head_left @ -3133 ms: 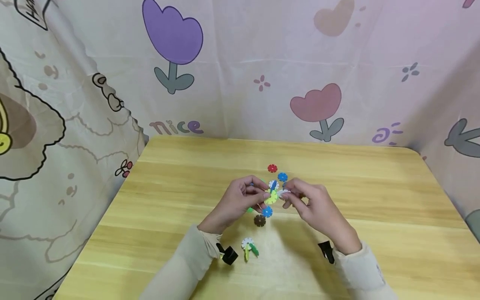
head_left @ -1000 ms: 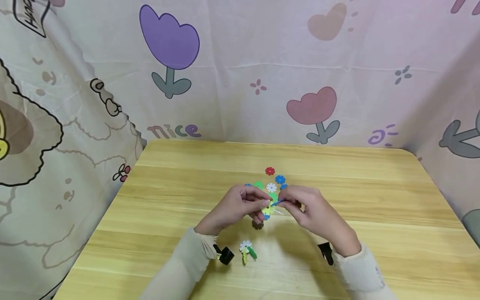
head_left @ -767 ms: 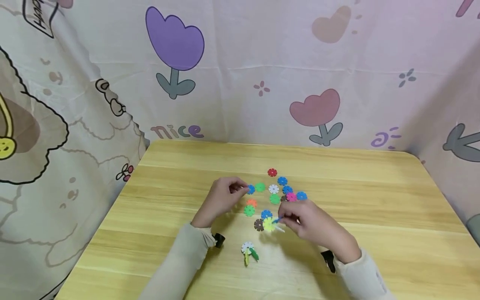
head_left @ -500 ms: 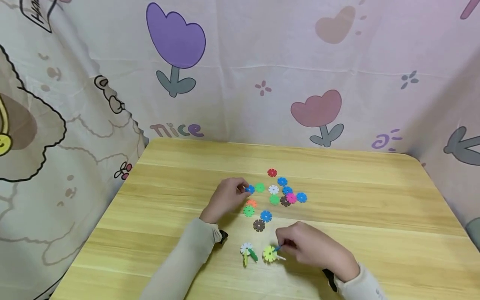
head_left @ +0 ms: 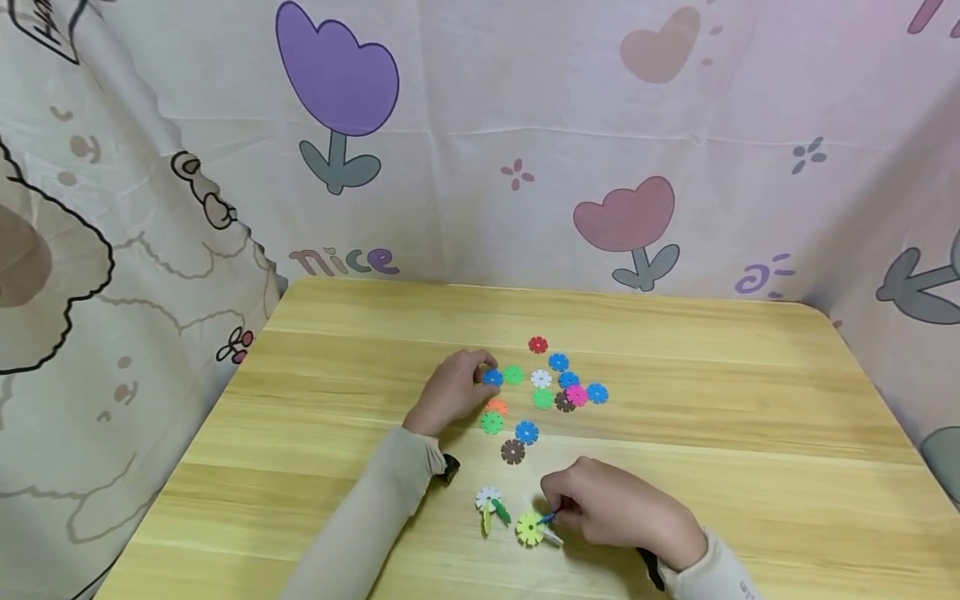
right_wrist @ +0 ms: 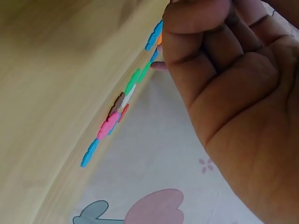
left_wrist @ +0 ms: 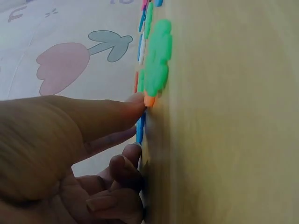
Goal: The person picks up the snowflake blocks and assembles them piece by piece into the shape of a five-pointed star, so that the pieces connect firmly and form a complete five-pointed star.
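Note:
My right hand [head_left: 607, 508] pinches the blue piece of a joined set of notched discs low over the front of the table. That set has a yellow disc [head_left: 529, 529] facing up, a blue disc [head_left: 548, 517] and a white disc [head_left: 553, 540], both tilted. In the right wrist view, my palm and fingers hide the set. My left hand [head_left: 453, 387] has thumb and fingertips round the edges of a flat blue notched disc [head_left: 492, 377]; the left wrist view shows this blue disc [left_wrist: 140, 128] between them. Another joined set, white [head_left: 487, 498] with green and yellow, lies left of the right hand's set.
Loose notched discs lie mid-table: red [head_left: 537, 344], white [head_left: 541, 379], pink [head_left: 576, 395], orange [head_left: 497, 407], brown [head_left: 513, 452], several blue and green ones. A patterned cloth [head_left: 480, 150] hangs behind the wooden table [head_left: 712, 375].
The right hand has carried the yellow, blue and white set down beside the other set. The left hand has let go of that set and moved left to the loose blue disc.

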`<state>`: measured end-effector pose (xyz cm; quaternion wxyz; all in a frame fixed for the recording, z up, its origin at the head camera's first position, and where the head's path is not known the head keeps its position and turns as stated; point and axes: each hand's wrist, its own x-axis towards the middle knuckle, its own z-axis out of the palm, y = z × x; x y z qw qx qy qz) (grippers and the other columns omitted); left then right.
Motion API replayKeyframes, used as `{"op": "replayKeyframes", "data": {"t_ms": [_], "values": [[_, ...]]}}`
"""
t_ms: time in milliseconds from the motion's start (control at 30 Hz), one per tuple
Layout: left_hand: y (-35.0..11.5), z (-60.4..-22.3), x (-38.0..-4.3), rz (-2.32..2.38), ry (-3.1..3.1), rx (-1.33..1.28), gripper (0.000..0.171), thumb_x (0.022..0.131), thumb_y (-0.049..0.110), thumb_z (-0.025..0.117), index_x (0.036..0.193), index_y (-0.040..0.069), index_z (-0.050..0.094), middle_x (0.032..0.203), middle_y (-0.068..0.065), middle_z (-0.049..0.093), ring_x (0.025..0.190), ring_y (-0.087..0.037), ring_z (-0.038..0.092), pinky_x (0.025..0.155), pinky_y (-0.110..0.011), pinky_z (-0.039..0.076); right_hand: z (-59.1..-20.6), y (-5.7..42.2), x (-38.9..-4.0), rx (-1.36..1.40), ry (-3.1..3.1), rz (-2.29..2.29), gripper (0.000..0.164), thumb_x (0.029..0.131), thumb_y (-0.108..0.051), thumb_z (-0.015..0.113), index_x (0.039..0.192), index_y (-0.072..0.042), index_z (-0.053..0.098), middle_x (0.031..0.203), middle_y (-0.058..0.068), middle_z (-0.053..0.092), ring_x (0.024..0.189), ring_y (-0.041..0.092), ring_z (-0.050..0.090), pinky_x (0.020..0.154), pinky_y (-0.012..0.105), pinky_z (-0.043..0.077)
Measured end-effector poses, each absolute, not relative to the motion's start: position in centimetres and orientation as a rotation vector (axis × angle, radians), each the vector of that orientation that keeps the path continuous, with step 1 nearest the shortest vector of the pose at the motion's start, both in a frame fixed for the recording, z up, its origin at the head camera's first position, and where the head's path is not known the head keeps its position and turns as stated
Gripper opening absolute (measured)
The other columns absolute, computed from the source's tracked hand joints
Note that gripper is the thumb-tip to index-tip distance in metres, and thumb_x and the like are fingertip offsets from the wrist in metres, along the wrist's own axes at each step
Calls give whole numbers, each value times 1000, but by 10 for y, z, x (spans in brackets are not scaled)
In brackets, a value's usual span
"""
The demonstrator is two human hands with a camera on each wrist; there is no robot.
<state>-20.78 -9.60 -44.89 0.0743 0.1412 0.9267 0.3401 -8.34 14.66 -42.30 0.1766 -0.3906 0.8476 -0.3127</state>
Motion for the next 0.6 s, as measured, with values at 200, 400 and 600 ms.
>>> {"op": "replayKeyframes", "data": {"t_ms": [200,400,600], "values": [[-96,-450,-209,1015,2775,424,20,92,20,82,106,11,70,89,-2,59,80,-21,54,71,-34,48,-423,146,-82,-1069,2394,-862,31,89,0,77,76,-21,60,71,-20,54,63,-5,44,57,14,45],[-97,-450,-207,984,2794,409,26,90,22,84,103,11,63,94,-3,57,82,-20,53,71,-34,48,-420,148,-83,-1071,2395,-853,26,91,1,75,80,-20,65,79,-19,61,69,-4,51,64,16,50],[-100,-448,-206,1058,2745,399,27,89,18,84,102,12,61,83,-2,58,73,-20,53,65,-32,44,-414,156,-87,-1002,2381,-900,27,93,4,71,82,-20,64,78,-17,58,69,-2,48,64,19,50]]}}
